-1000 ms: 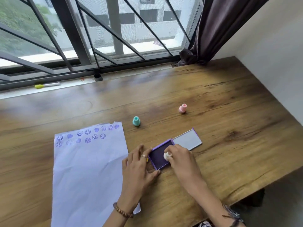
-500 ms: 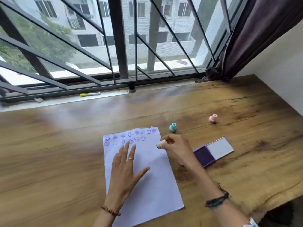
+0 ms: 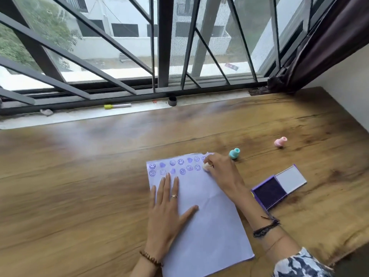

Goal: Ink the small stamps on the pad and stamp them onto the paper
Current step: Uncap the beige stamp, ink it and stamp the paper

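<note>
Mostly hidden under the right hand, a small whitish stamp is pinched in the fingertips and pressed to the paper at the right end of two rows of purple smiley and blob prints; its face cannot be seen. The left hand lies flat with fingers spread on the sheet. A teal stamp stands just beyond the paper's corner, a pink stamp further right. The open purple ink pad sits beside the right wrist, its pale lid slid aside. All rest on a grainy wooden table below a barred window.
</note>
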Motion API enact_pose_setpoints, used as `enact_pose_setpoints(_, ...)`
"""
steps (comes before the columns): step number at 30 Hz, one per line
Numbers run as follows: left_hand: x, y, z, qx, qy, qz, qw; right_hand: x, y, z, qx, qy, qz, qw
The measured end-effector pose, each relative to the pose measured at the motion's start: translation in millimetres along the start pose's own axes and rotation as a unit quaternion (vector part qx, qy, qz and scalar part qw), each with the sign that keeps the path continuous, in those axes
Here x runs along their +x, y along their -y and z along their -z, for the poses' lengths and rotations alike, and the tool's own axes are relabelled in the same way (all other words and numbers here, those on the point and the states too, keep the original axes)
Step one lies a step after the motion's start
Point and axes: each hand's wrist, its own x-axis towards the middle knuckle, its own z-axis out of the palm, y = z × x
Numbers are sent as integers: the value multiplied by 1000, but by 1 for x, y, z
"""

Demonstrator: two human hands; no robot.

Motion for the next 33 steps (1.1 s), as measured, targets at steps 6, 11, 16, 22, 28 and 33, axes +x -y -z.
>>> enact_pose_setpoints(6,0,1,-2,2,-22,-10,1000,7,-1,-3,-74,9,23,997)
enact_pose_setpoints(11,1,2,0,2,-6,-8,1000,17,1,-5,-143,26,26,989)
enact_pose_setpoints(16,1,0,5,4,20,5,1000,21,-7,2,0,29,-12,1000)
enact_pose_setpoints(22,-1,-2,6,17,9,13,1000,-17,-40,41,482,-23,-173,858)
enact_pose_setpoints(28,17,-56,-2,6,-67,-19,998,-70,-72,79,717,35,-230,657)
enact_pose_setpoints(33,37,-129,-25,-42,-45,-167,984,-86,-108,85,766,23,-254,591)
